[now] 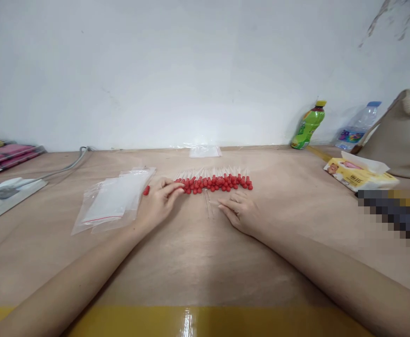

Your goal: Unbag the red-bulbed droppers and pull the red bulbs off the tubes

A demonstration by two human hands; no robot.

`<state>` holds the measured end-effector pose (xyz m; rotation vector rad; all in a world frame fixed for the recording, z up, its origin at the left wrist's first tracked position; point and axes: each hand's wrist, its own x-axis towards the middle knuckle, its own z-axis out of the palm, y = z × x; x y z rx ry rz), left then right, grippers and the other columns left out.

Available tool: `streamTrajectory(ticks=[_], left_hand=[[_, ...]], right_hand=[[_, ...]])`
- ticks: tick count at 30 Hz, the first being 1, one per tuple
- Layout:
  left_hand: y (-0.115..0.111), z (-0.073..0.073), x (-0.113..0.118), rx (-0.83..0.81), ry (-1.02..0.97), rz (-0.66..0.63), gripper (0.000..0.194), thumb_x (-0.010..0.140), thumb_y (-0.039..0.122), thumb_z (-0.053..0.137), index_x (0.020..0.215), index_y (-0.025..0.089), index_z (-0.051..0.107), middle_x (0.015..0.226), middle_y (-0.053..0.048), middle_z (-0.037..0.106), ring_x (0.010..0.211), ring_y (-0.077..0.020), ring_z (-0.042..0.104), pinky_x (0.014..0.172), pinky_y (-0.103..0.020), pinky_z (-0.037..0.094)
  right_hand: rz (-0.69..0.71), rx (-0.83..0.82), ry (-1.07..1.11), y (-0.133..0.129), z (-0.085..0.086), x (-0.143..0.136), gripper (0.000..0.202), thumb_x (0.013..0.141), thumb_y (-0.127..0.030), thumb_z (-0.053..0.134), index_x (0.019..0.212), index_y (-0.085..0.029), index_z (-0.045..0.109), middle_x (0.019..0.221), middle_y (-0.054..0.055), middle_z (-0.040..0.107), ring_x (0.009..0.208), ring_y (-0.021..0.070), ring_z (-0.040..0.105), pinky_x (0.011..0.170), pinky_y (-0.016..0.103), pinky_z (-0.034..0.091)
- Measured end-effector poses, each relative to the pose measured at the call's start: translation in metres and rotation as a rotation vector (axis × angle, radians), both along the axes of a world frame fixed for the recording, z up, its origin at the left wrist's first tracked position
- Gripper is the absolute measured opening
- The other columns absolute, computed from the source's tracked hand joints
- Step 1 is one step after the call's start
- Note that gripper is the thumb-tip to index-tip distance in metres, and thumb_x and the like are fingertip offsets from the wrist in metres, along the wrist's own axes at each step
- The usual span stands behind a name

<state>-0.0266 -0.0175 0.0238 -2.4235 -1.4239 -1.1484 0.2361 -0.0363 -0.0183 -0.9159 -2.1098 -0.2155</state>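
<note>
A long row of red-tipped clear sticks [222,181] lies across the middle of the table, red ends toward me. My left hand [164,199] is at the row's left end, its fingers pinched on a red tip. One separate red tip [146,190] shows just left of that hand. My right hand [240,210] is in front of the row, thumb and fingers closed near a few thin clear sticks [208,203]; whether it grips one is too small to tell. Clear zip bags [108,201] lie flat to the left.
A small clear bag [205,151] lies by the wall. On the right are a green bottle [308,126], a clear bottle [357,126], a tissue pack [361,175] and a beige bag [396,140]. A power strip [18,191] and pink packets [10,156] are on the left.
</note>
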Motion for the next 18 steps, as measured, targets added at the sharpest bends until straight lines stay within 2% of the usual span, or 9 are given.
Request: streamTrajectory(ticks=[4, 8, 11, 14, 16, 18], left_hand=[[0.027, 0.01, -0.035, -0.076, 0.006, 0.289, 0.031, 0.079, 0.018, 0.042, 0.101, 0.012, 0.062, 0.083, -0.009, 0.055, 0.088, -0.0215, 0.053, 0.076, -0.032, 0.046], [0.041, 0.015, -0.064, -0.19, 0.163, 0.498, 0.038, 0.073, 0.017, 0.042, 0.108, 0.014, 0.059, 0.083, -0.009, 0.058, 0.092, -0.0249, 0.054, 0.081, -0.036, 0.044], [0.043, 0.014, -0.071, -0.296, 0.23, 0.546, 0.042, 0.072, 0.024, 0.047, 0.112, 0.015, 0.056, 0.084, -0.007, 0.062, 0.088, -0.0255, 0.056, 0.078, -0.036, 0.045], [0.043, 0.011, -0.071, -0.39, 0.219, 0.56, 0.04, 0.073, 0.031, 0.049, 0.109, 0.015, 0.057, 0.084, -0.007, 0.064, 0.083, -0.0249, 0.058, 0.076, -0.035, 0.045], [0.042, 0.01, -0.069, -0.342, 0.213, 0.549, 0.039, 0.074, 0.037, 0.051, 0.105, 0.015, 0.06, 0.084, -0.008, 0.063, 0.085, -0.0252, 0.057, 0.078, -0.035, 0.044], [0.04, 0.011, -0.064, -0.205, 0.193, 0.506, 0.036, 0.075, 0.041, 0.05, 0.098, 0.016, 0.063, 0.084, -0.008, 0.062, 0.089, -0.0251, 0.055, 0.082, -0.036, 0.042]], right_hand=[[-0.024, -0.028, -0.002, 0.003, 0.003, -0.006, 0.028, 0.084, -0.015, 0.041, 0.107, -0.015, 0.057, 0.077, 0.006, 0.06, 0.072, 0.0162, 0.052, 0.07, 0.03, 0.041], [-0.069, -0.042, -0.011, 0.007, 0.004, -0.011, 0.016, 0.08, -0.014, 0.043, 0.088, -0.015, 0.057, 0.072, 0.004, 0.059, 0.069, 0.0156, 0.051, 0.069, 0.029, 0.036], [-0.099, -0.039, -0.045, 0.011, 0.004, -0.015, 0.013, 0.079, -0.014, 0.044, 0.079, -0.017, 0.057, 0.071, 0.002, 0.059, 0.067, 0.0145, 0.05, 0.068, 0.029, 0.032], [-0.106, -0.031, -0.044, 0.013, 0.003, -0.019, 0.013, 0.079, -0.015, 0.045, 0.079, -0.017, 0.058, 0.072, 0.002, 0.059, 0.067, 0.0139, 0.05, 0.069, 0.029, 0.03], [-0.1, -0.034, -0.051, 0.013, 0.003, -0.02, 0.014, 0.08, -0.016, 0.045, 0.081, -0.017, 0.059, 0.074, 0.002, 0.061, 0.069, 0.0141, 0.051, 0.07, 0.029, 0.03], [-0.093, -0.053, -0.062, 0.012, 0.004, -0.021, 0.015, 0.082, -0.019, 0.045, 0.083, -0.018, 0.06, 0.075, 0.003, 0.062, 0.072, 0.0148, 0.052, 0.071, 0.03, 0.029]])
